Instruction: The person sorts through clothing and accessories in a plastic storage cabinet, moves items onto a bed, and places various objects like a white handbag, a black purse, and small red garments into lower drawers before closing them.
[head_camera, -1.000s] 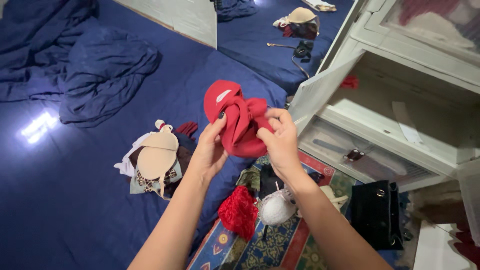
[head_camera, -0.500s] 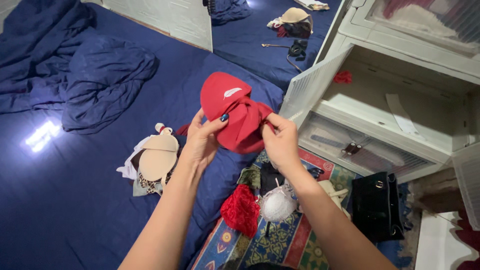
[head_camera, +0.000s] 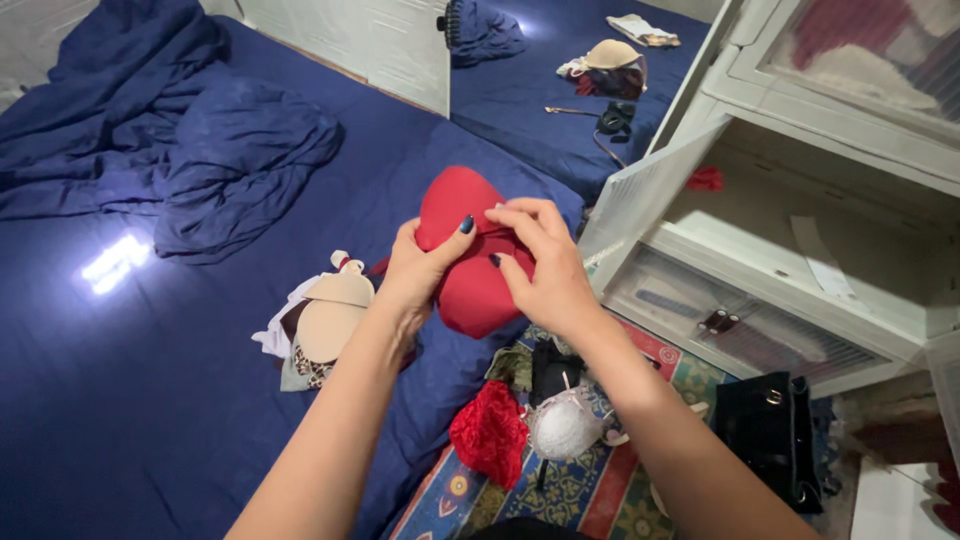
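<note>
Above the near edge of the blue bed (head_camera: 150, 420), both hands hold a red padded bra (head_camera: 465, 255) in the air. The left hand (head_camera: 420, 270) has its fingers closed on the left cup, the right hand (head_camera: 545, 270) pinches its middle. A white open cabinet (head_camera: 800, 250) stands to the right.

Dim, bluish, lit mostly from a source near the camera. Hard white glare patch on the navy bedsheet (head_camera: 115, 262) at left. Soft shadows in the crumpled blanket (head_camera: 240, 160). Slightly blown highlights on the white cabinet (head_camera: 800, 130). Mild wide-angle bending and softness toward corners.
</note>
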